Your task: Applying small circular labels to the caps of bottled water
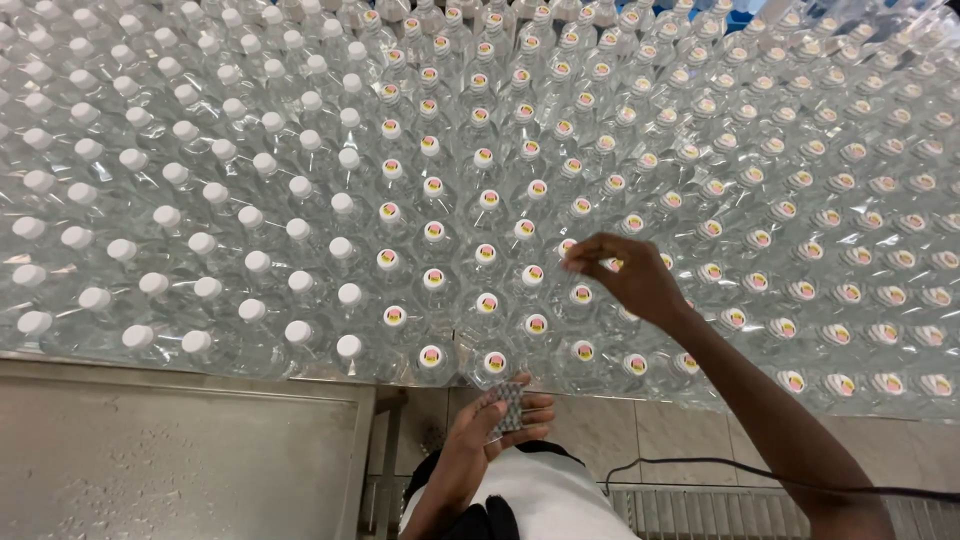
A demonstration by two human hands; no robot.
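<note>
A wide field of clear plastic bottles (480, 150) stands packed cap-up in front of me. Caps on the left are plain white (252, 310); caps in the middle and right carry round coloured stickers (433, 277). My right hand (630, 275) reaches over the stickered rows, fingers pinched close above a cap (568, 245); what is pinched is too small to tell. My left hand (500, 420) is low near my body, holding a small sheet of stickers (510, 405) just below the nearest bottle row.
A grey metal table top (170, 450) lies at the lower left, its edge under the front bottles. Tiled floor (640, 430) shows beneath, with a black cable (720, 468) running across and a grating (700, 510) at the bottom.
</note>
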